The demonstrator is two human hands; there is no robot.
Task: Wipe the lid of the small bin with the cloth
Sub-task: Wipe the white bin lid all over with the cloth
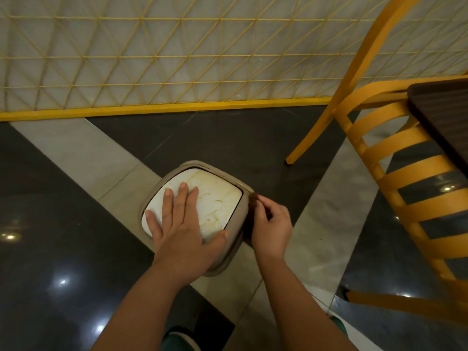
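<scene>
To wipe this well, the left hand (181, 225) should keep steady pressure on the bin so it does not slide on the glossy floor (50, 198), while the cloth is drawn firmly over the yellowish stains, probably in overlapping passes from the rim inward. The left hand lies flat with fingers spread and straight on the white lid (215, 201) of the small bin (244, 211), covering its near-left part. The right hand (272, 228) is curled, pinching a dark brown cloth (250, 209) against the beige rim on the lid's right side; the cloth is blurred and mostly hidden behind the fingers. The stained centre and far edge of the lid lie uncovered between and beyond the two hands. A yellow chair (395, 173) stands well apart to the right.
</scene>
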